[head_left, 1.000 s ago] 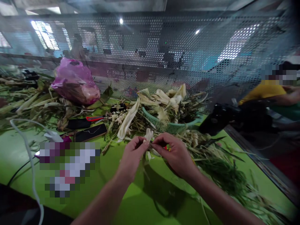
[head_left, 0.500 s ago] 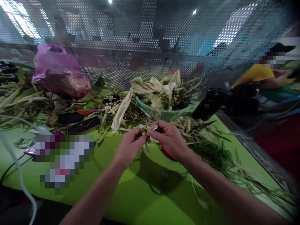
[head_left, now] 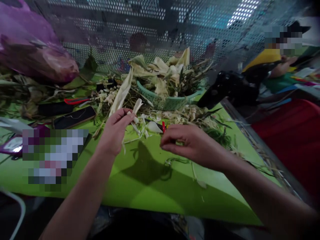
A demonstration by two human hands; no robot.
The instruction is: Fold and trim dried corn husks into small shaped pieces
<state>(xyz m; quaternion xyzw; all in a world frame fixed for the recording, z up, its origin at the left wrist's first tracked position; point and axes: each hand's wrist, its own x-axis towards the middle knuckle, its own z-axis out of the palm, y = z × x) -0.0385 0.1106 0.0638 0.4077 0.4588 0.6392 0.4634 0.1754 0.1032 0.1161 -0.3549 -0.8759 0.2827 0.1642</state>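
Observation:
My left hand (head_left: 115, 130) is closed on a pale flower bud (head_left: 136, 107) with a thin stem, held above the green table (head_left: 150, 186). My right hand (head_left: 186, 144) hovers a little to the right, fingers curled and pinched; what is in them is hidden. Between the hands lie a white bud (head_left: 153, 126) and a red-handled tool (head_left: 163, 127) on the table. Behind them a teal basket (head_left: 172, 101) holds pale leaves and stalks.
Two dark phones (head_left: 75, 117) and a red-handled cutter (head_left: 75, 100) lie at the left. A purple plastic bag (head_left: 30, 56) sits far left. A perforated metal screen (head_left: 150, 40) runs along the back. A person in yellow (head_left: 262, 58) sits at the right, behind a black device (head_left: 230, 88).
My hands have come apart: the left keeps the bud and has moved left, the right has drawn away to the right. The camera has tilted down and closer to the table.

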